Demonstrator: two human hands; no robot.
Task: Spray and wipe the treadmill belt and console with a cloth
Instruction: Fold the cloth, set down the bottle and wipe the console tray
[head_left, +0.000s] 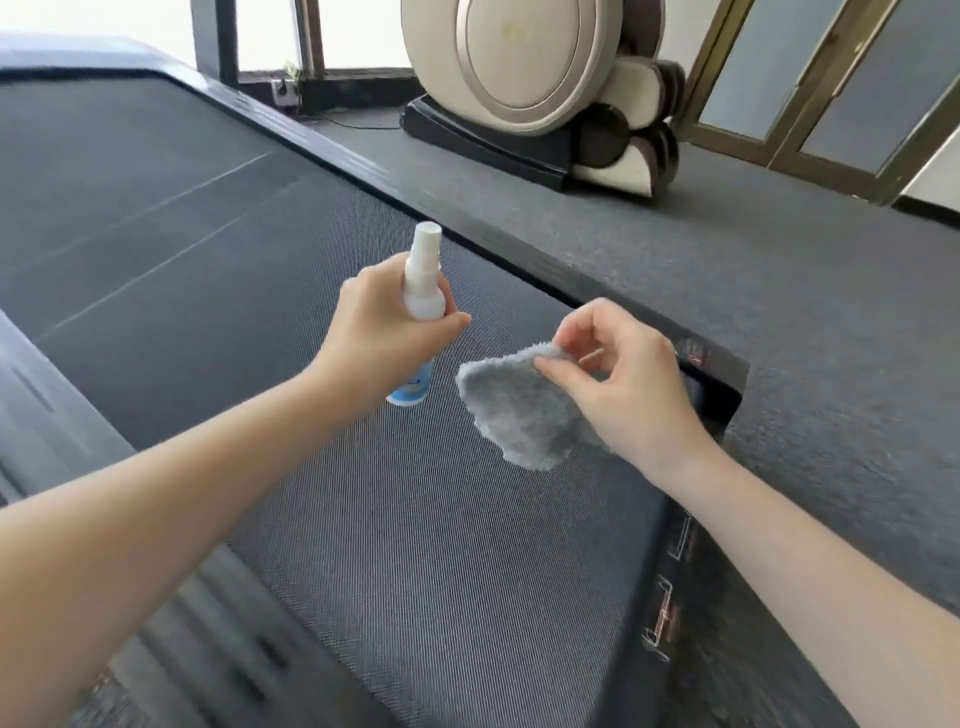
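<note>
Left hand grips the spray bottle, hiding its middle; right hand pinches the cloth, seemingly above the belt.

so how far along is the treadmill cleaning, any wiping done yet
Done: both tools are picked up. In hand: the left hand grips the white spray bottle over the treadmill belt, and the right hand pinches the grey cloth by an edge. Left: the belt shows no wet patch, so spraying and wiping seem ahead; the console is out of view.
</note>
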